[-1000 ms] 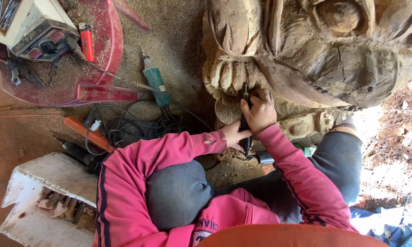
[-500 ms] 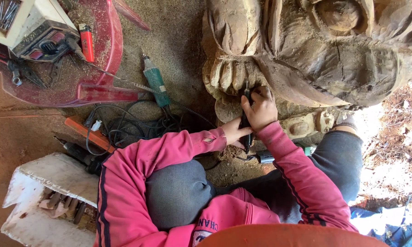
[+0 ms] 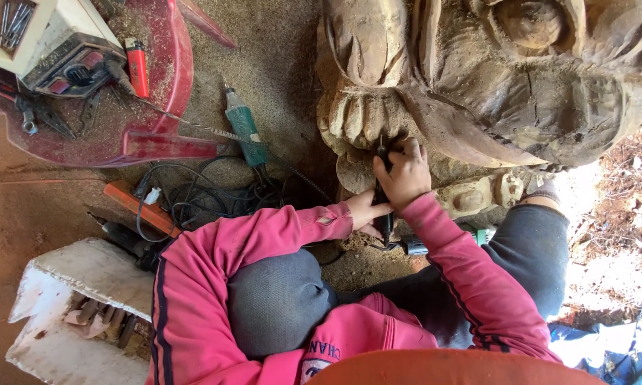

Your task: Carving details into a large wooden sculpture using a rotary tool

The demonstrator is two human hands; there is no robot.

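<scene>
A large brown wooden carving (image 3: 521, 93) lies on the sawdust-covered ground in front of me. My right hand (image 3: 404, 175) grips a slim black rotary tool (image 3: 383, 192) whose tip rests on the carving's ridged lower edge (image 3: 357, 121). My left hand (image 3: 366, 211) steadies the lower part of the same tool from the left. Both arms are in pink sleeves (image 3: 264, 235). My grey-trousered knee (image 3: 278, 299) is raised between them.
A green power tool (image 3: 242, 128) and tangled black cables (image 3: 192, 199) lie left of the carving. A red plastic piece (image 3: 157, 135) at the top left holds a white box, a lighter and pliers. A white foam box (image 3: 85, 299) sits at the lower left. Another green tool (image 3: 478, 235) lies by my right leg.
</scene>
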